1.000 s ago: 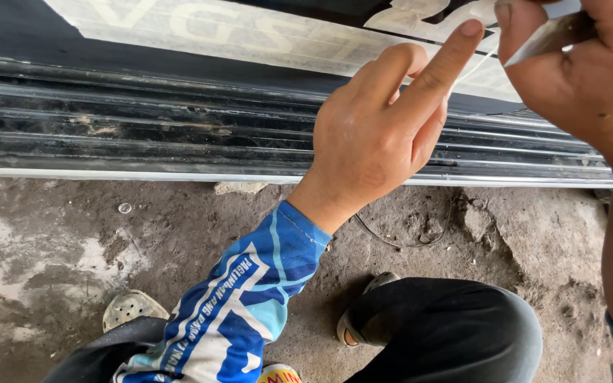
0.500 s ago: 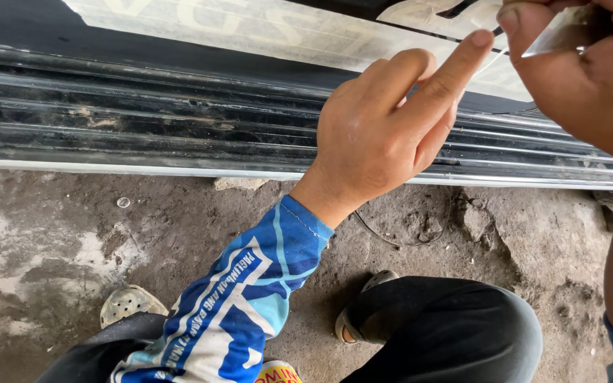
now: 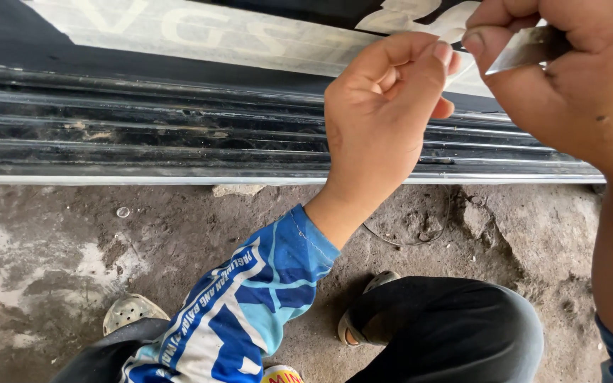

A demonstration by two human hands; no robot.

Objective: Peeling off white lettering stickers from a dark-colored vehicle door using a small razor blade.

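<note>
While the left hand [image 3: 381, 120] pinches its thumb and forefinger together on the edge of a pale decal strip [image 3: 207, 35] stuck along the dark vehicle panel [image 3: 8, 42], the right hand [image 3: 576, 78] grips a small flat metal blade [image 3: 526, 51] between thumb and fingers, its tip just beside the left fingertips near the panel's upper right. Below the decal runs a black ribbed side step [image 3: 143, 142] with a bright lower edge. Under it lies the stained concrete floor [image 3: 72, 248], where a blue patterned sleeve [image 3: 250, 305] and a dark-trousered knee [image 3: 455, 326] show.
</note>
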